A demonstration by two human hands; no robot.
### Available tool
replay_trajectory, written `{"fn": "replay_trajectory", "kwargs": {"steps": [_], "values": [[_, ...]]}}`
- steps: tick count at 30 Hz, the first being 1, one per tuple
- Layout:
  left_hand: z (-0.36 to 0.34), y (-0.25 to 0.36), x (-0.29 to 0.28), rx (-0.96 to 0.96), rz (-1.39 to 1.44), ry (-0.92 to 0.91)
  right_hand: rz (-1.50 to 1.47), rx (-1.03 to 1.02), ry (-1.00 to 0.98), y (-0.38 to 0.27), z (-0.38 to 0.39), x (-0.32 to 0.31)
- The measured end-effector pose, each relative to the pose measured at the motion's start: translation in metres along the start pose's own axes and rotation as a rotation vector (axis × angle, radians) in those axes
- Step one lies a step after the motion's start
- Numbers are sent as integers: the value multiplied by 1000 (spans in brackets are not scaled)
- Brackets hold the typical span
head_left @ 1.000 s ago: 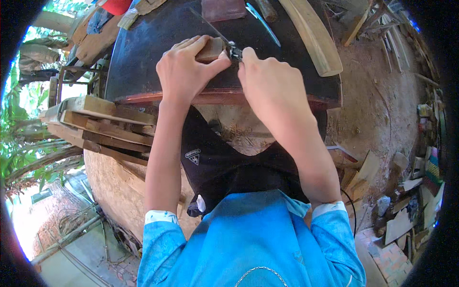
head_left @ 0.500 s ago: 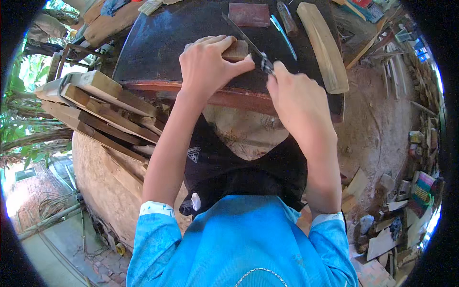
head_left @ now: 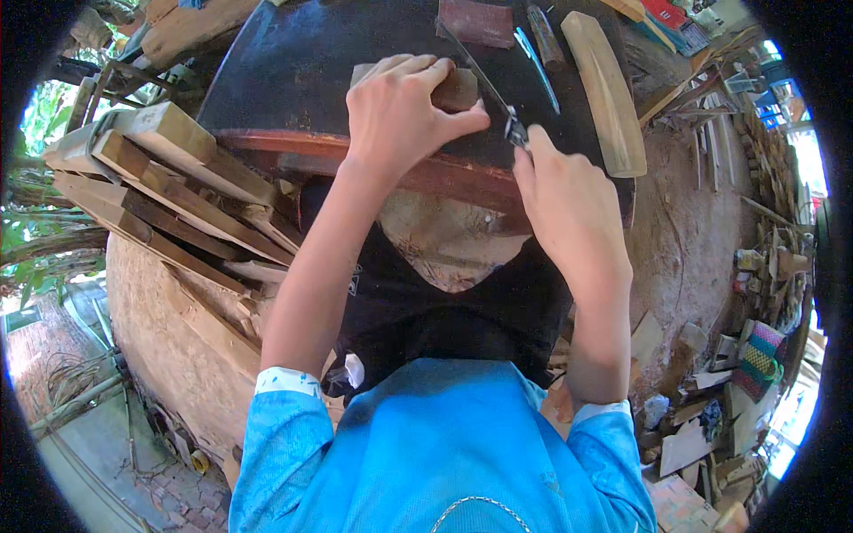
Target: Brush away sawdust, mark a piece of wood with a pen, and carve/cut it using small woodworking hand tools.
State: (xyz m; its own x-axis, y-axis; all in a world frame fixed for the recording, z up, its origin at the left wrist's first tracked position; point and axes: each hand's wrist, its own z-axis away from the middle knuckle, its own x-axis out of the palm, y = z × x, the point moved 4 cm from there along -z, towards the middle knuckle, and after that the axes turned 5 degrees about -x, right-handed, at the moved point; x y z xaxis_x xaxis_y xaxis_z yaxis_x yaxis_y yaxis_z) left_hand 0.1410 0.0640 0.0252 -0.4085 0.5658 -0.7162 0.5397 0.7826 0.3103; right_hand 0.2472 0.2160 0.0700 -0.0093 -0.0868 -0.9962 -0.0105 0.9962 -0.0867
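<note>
My left hand (head_left: 394,111) presses down over a small wooden block (head_left: 455,89) on the dark tabletop. Its fingers wrap across the block, and its thumb sticks out past the near right corner. My right hand (head_left: 573,191) is closed round the handle of a thin-bladed saw (head_left: 484,78), and the grip itself is mostly hidden by the fingers. The narrow blade slants away to the far left, passing close by the block's right end. Whether blade and wood touch, I cannot tell.
Beyond the blade lie a reddish-brown flat block (head_left: 480,22), a light blue pen (head_left: 537,69) and a short dark stick (head_left: 545,37). A long pale wooden piece (head_left: 606,98) lies to the right. Strapped wooden boards (head_left: 182,164) jut out left of the table (head_left: 284,98).
My right hand and the saw have shifted slightly toward me and to the right. My left hand still holds the block. The whole view has moved a little.
</note>
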Motion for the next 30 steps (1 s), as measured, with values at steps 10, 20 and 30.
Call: {"fn": "replay_trajectory", "kwargs": {"steps": [10, 20, 30], "values": [[3, 2, 3, 1, 43, 63, -24, 58, -101, 1, -1, -7], [3, 7, 1, -24, 73, 76, 61, 32, -29, 3, 5, -3], [3, 8, -3, 15, 130, 84, 31, 30, -7, 2, 8, -1]]}}
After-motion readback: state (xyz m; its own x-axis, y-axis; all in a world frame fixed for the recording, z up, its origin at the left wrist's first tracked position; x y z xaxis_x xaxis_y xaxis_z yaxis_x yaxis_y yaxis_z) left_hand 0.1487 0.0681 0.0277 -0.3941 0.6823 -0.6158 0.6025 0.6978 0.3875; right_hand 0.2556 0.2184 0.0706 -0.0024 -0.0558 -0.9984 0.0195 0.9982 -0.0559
